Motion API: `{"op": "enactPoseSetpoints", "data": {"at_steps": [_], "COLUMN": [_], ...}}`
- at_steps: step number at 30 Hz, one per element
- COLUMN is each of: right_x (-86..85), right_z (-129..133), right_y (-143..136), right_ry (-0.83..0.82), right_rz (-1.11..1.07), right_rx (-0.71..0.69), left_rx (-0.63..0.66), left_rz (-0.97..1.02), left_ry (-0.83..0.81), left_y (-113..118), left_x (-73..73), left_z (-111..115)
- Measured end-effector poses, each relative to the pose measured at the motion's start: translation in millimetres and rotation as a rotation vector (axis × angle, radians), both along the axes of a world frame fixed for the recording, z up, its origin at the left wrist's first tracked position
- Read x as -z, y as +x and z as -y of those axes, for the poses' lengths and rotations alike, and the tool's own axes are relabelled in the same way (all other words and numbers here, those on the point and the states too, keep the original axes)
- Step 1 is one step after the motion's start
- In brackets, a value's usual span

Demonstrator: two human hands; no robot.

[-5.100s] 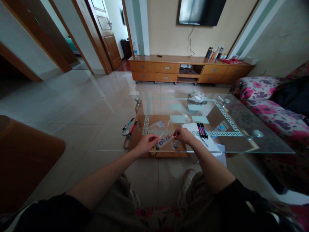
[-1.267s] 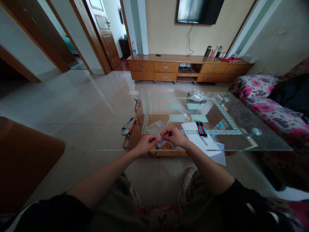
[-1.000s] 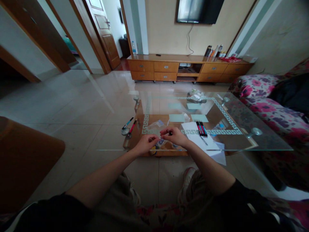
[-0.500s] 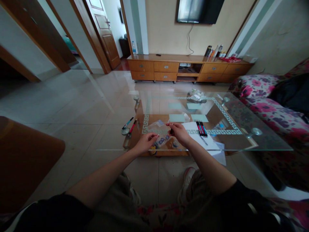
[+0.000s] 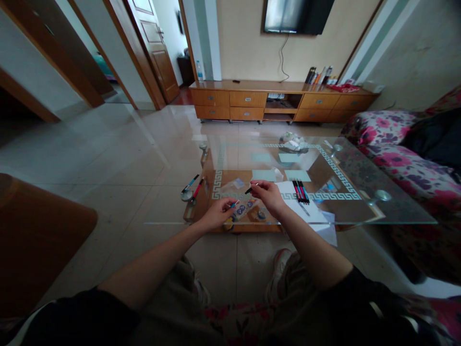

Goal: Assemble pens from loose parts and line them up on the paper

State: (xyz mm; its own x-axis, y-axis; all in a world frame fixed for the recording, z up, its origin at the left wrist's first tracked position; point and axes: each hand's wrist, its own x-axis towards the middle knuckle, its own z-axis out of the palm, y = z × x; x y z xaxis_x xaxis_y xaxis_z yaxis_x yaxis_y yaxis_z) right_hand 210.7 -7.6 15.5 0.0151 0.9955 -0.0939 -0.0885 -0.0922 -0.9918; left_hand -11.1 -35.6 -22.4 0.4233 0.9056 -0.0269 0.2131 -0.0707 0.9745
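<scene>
Well, the largest thing near you is one glass table (image 5: 363,180), its Greek-key band running around the top. Beyond it you have one long wooden cabinet (image 5: 248,100), with one television (image 5: 298,17) on the wall above. To your right sits one flowered sofa (image 5: 392,161). On the table, beside your right forearm, lies a white sheet of paper (image 5: 315,216), and farther back you can count four pale rectangles (image 5: 264,176), two in each row. Your two hands are over the near part of the table, close together but apart. One clear plastic bag (image 5: 230,186) lies just beyond your left hand (image 5: 233,203). You have what looks like a row of four pens (image 5: 301,192) side by side on the paper, and two more pens (image 5: 194,187), one blue and one red, at the left end of the table. Smallest are two pieces in your fingers: your left thumb and fingers pinch one small blue piece (image 5: 234,204), and your right hand (image 5: 256,186) grips one small black piece (image 5: 248,191), tilted, its dark end pointing toward the left hand.
</scene>
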Motion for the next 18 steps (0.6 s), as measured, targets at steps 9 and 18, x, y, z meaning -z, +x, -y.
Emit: {"op": "enactPoseSetpoints", "data": {"at_steps": [9,18], "right_x": [-0.9,-0.1], "right_z": [2.3,5.1], "right_y": [-1.7,-1.5], "right_ry": [0.002,-0.048], "right_rz": [0.010,-0.058], "right_rx": [-0.047,-0.201], "left_rx": [0.010,-0.014], "left_rz": [-0.020,0.047], "left_ry": [0.031,0.003], "left_y": [0.7,-0.2], "left_x": [0.8,7.9], "left_z": [-1.5,-3.0]}}
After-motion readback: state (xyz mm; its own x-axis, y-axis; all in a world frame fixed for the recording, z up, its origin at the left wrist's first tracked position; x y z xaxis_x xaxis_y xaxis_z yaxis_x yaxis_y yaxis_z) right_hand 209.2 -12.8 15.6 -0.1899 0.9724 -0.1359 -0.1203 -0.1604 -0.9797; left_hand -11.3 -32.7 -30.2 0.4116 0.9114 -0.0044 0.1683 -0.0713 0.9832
